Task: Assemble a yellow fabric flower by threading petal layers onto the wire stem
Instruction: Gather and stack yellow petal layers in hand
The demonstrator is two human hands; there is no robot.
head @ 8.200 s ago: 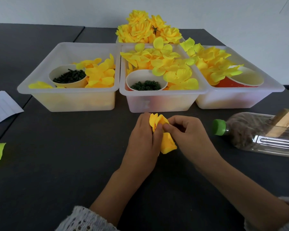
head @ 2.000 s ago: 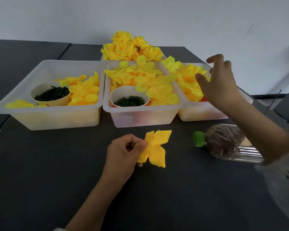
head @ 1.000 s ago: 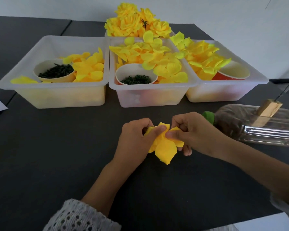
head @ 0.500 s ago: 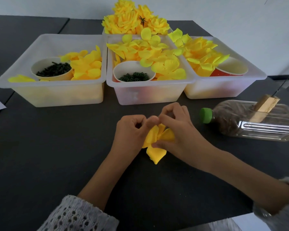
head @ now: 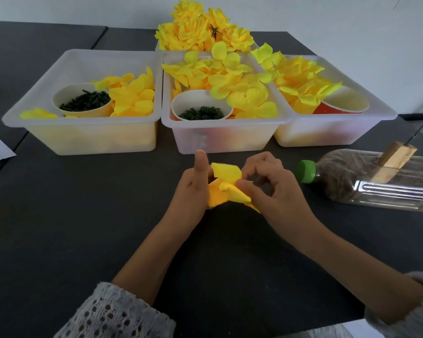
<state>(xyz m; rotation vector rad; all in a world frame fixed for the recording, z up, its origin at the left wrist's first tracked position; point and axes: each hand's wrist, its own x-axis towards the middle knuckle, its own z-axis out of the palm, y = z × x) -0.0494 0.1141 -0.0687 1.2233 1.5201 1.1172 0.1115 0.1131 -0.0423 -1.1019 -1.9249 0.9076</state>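
Note:
A half-built yellow fabric flower [head: 224, 189] sits between my two hands above the dark table, just in front of the middle bin. My left hand [head: 193, 189] holds it from the left with the thumb pointing up. My right hand [head: 271, 189] pinches its petals from the right with curled fingers. The wire stem is hidden by the petals and hands. Three clear plastic bins hold loose yellow petal layers: the left bin [head: 83, 132], the middle bin [head: 220, 140] and the right bin [head: 327, 132].
Paper cups of dark green parts [head: 83, 103] [head: 200, 113] stand in the left and middle bins, a red cup [head: 342, 103] in the right one. Finished yellow flowers [head: 200, 28] are piled behind. A plastic bottle [head: 366, 181] with a green cap lies on its side at right.
My right hand went out to the right bin, came back with a petal layer and joined the left hand on the flower. My left thumb now points up and the petals are more bunched.

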